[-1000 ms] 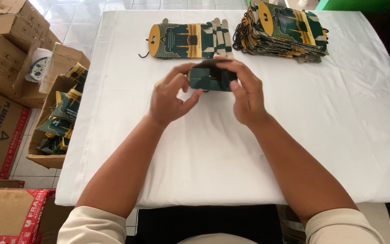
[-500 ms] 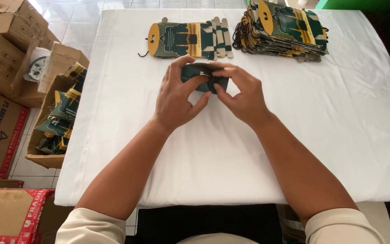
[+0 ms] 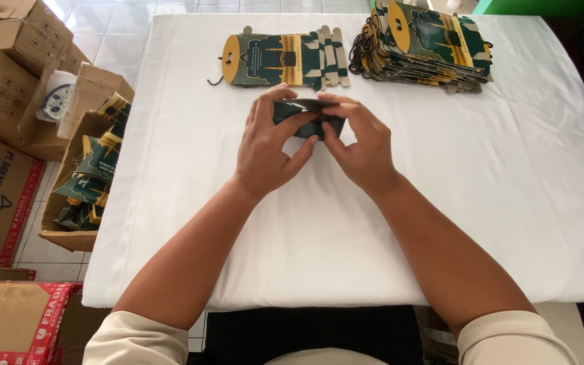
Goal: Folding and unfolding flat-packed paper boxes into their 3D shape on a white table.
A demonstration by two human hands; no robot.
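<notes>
green card piece point(image 3: 305, 116) pinched between left hand point(image 3: 268, 145) and right hand point(image 3: 363, 145) fingertips.

This looks like a small packing or craft-assembly workroom rather than a home. A table point(image 3: 481, 223) draped in white cloth serves as the bench. At its far right corner lies a tall stack of flat green-and-gold printed card blanks point(image 3: 434, 44), with a single flat blank point(image 3: 278, 59) along the far edge. Beside the table's left edge, brown cardboard cartons point(image 3: 8, 61) crowd the tiled floor point(image 3: 113, 13), and an open carton point(image 3: 86, 176) holds folded pieces.
</notes>
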